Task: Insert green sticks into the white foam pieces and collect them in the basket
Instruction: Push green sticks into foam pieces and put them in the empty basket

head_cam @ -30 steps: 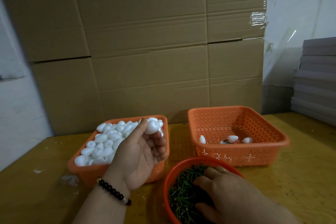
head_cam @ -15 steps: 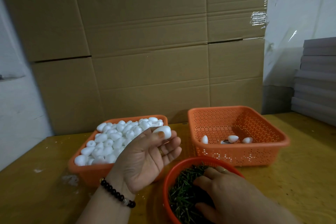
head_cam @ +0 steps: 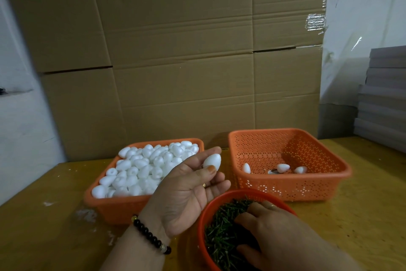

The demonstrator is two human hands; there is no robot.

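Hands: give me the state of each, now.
Left hand: palm up, thumb and fingers pinching a foam piece.
Right hand: down in the sticks; grip cannot be told.

Yellow wooden bench [head_cam: 362, 215], stacked brown cardboard boxes [head_cam: 175, 62] at 12 o'clock, white wall [head_cam: 362, 7] behind, grey stacked boards [head_cam: 384, 95] at 3 o'clock, dim indoor light

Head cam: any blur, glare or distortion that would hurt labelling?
Head view: mostly sharp, and the white egg-shaped foam piece in the left hand is crisp; the right hand, low in the frame over the green sticks in the round orange bowl, looks soft. Glare only on the clear tape on the brown cardboard box. Wide-angle bowing shows at the edges.
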